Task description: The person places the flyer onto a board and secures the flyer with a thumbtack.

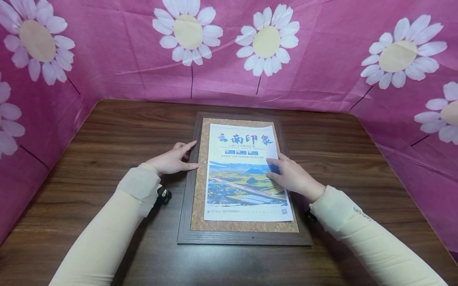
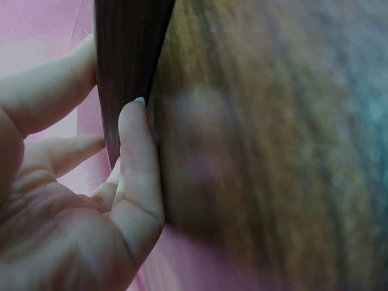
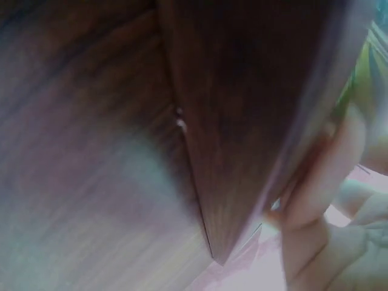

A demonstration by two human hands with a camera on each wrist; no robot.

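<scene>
A dark wooden picture frame (image 1: 214,238) with a cork backing (image 1: 198,186) lies on the table. On the cork sits a printed paper poster (image 1: 236,174) showing a landscape under large Chinese characters, slightly askew, with cork visible around it. At the frame's left side is my left hand (image 1: 169,161); its thumb and index finger touch the border. In the left wrist view, fingers (image 2: 140,157) rest against the frame's side (image 2: 124,66). My right hand (image 1: 295,174) reaches over the right border, its fingertips resting on the poster's right edge. The right wrist view shows the frame's side (image 3: 242,109) close up.
Brown wood-grain table (image 1: 114,131) surrounds the frame. A pink cloth (image 1: 121,51) printed with white daisies hangs behind the table and along its sides. Dark wrist devices sit under both sleeves, one of them a black camera (image 1: 163,195) at the left wrist.
</scene>
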